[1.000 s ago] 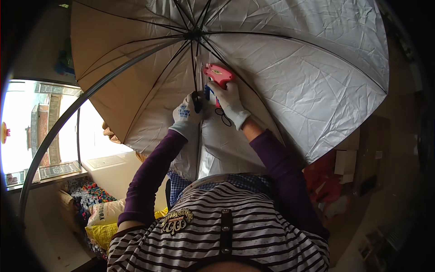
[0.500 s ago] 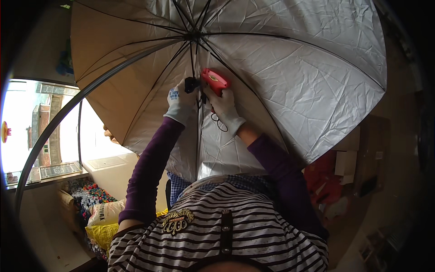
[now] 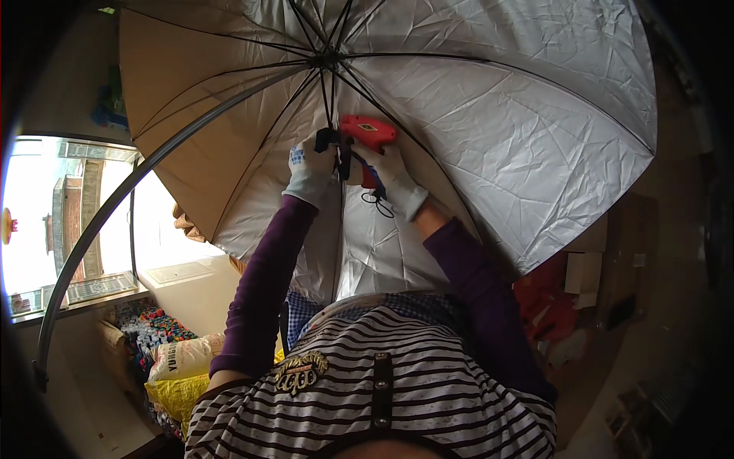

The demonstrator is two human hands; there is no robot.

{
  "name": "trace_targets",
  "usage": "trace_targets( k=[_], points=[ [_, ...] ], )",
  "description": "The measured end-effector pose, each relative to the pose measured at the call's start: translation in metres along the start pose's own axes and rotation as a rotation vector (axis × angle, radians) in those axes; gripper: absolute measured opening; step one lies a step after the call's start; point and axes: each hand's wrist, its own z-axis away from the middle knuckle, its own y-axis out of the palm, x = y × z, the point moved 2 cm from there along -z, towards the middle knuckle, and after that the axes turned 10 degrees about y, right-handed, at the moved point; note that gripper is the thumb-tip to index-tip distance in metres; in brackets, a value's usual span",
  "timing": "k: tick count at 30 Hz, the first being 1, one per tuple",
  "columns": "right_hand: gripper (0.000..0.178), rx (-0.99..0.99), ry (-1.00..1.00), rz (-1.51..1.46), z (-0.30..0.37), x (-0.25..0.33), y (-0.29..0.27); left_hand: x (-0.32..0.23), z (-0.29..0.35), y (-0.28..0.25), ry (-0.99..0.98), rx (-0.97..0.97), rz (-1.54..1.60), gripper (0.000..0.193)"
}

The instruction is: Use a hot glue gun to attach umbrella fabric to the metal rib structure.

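An open umbrella (image 3: 520, 153) with a silvery inside spreads before me, its black ribs meeting at a hub (image 3: 325, 60). From the hub the dark shaft (image 3: 141, 164) runs down to the left. My left hand (image 3: 307, 162), in a white glove with blue print, is closed on a small black piece (image 3: 327, 139) beside a rib. My right hand (image 3: 394, 177), also gloved, grips a red tagging gun (image 3: 368, 131) with its front against that black piece. What the gun's tip touches is hidden. A thin black cord loop (image 3: 378, 205) hangs below the right hand.
At the lower left lie a white sack (image 3: 180, 358), a yellow bag (image 3: 176, 394) and a heap of small multicoloured items (image 3: 157, 325). A bright window (image 3: 76, 214) is on the left. Red material (image 3: 543, 306) and a pale box (image 3: 583, 274) sit at the right.
Both hands have shifted slightly right. The tagging gun has turned more level, its front closer to the black piece. The shaft's lower end has swung slightly right into view.
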Motion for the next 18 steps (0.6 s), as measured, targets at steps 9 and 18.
trace_targets(
  k=[9,18],
  points=[
    [0.029,0.289,-0.158,0.152,-0.035,-0.03,-0.047,0.007,-0.006,0.003,-0.109,0.029,0.063,0.022],
    [0.031,0.308,0.022,0.18,-0.014,0.013,-0.036,0.008,-0.003,0.0,-0.087,0.041,0.126,0.023]
  ],
)
